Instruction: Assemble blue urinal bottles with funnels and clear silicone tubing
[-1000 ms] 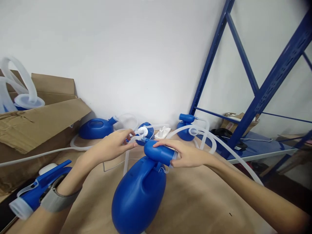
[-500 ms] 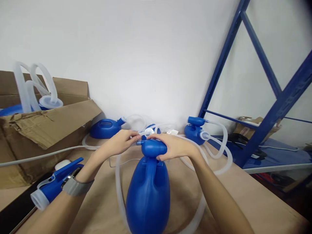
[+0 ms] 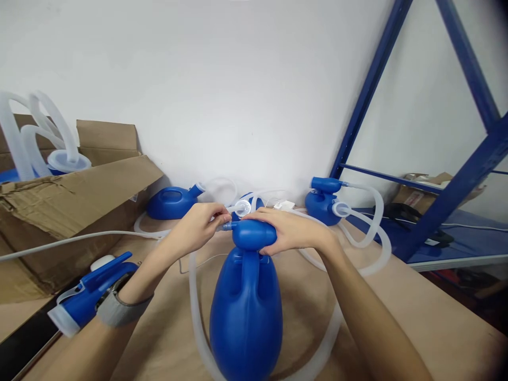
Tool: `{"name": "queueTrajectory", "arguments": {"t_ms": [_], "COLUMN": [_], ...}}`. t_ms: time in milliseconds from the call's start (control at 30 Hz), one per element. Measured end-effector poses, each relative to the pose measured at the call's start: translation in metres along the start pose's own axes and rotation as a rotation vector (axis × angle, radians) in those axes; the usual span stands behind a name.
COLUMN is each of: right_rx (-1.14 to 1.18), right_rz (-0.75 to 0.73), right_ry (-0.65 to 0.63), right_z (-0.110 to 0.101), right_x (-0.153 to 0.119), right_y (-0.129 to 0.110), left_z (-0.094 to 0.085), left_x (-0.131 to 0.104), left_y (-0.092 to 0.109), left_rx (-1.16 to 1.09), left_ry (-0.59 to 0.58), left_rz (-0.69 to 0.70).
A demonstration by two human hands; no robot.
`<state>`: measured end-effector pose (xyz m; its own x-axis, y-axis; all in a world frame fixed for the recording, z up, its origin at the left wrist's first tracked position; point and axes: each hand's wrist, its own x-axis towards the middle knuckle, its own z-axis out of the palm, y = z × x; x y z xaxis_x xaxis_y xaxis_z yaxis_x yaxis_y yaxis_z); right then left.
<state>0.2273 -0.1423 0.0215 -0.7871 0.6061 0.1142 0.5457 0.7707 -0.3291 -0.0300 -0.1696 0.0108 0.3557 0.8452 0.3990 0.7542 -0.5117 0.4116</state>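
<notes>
A large blue plastic urinal bottle [image 3: 246,323] stands upright in front of me, its handle side facing me. At its top sits a rounded blue urinal head [image 3: 254,235] with a narrow nozzle pointing left. My right hand [image 3: 289,228] is wrapped round the right side of this head, thumb below and fingers over the top. On the left, my left hand [image 3: 201,225] pinches the clear end of a hose [image 3: 226,226] at the nozzle. How far the hose end sits over the nozzle I cannot tell. Pale hose [image 3: 196,317] loops round the bottle on the table.
An open cardboard box [image 3: 79,198] with hoses stands at left. Other blue urinals lie at the back left [image 3: 172,202] and back right [image 3: 321,206]. Another blue urinal [image 3: 95,288] lies beside my left wrist. A blue metal shelf [image 3: 371,84] rises at right.
The view has turned slightly left and down. My left hand's fingers have closed into a tighter pinch at the nozzle's hose end. The right hand keeps its grip on the head.
</notes>
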Motion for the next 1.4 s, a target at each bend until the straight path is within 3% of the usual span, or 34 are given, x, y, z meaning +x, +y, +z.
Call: {"name": "queueTrajectory", "arguments": {"t_ms": [233, 467, 633, 767, 1167, 1400], "right_rx": [0.015, 0.036, 0.054, 0.065, 0.132, 0.137], "right_rz": [-0.034, -0.066, -0.088, -0.096, -0.014, -0.015], "right_ry": [-0.021, -0.040, -0.032, -0.020, -0.066, -0.057], "right_z": [-0.003, -0.006, -0.004, -0.002, -0.010, -0.009], "right_x": [0.000, -0.001, 0.000, 0.000, -0.007, -0.006], "right_y": [0.002, 0.008, 0.012, 0.017, 0.027, 0.025], "left_z": [-0.009, -0.007, 0.002, 0.008, -0.007, -0.016], "left_x": [-0.003, -0.002, 0.001, 0.003, -0.009, -0.017], "left_y": [-0.001, 0.004, -0.010, -0.018, 0.018, 0.009], "left_rx": [0.013, -0.062, -0.299, -0.439, 0.011, 0.038], "left_ry": [-0.086, -0.128, -0.236, -0.275, -0.107, -0.203], "left_rz": [0.048, -0.082, -0.204, -0.188, -0.085, -0.031]}}
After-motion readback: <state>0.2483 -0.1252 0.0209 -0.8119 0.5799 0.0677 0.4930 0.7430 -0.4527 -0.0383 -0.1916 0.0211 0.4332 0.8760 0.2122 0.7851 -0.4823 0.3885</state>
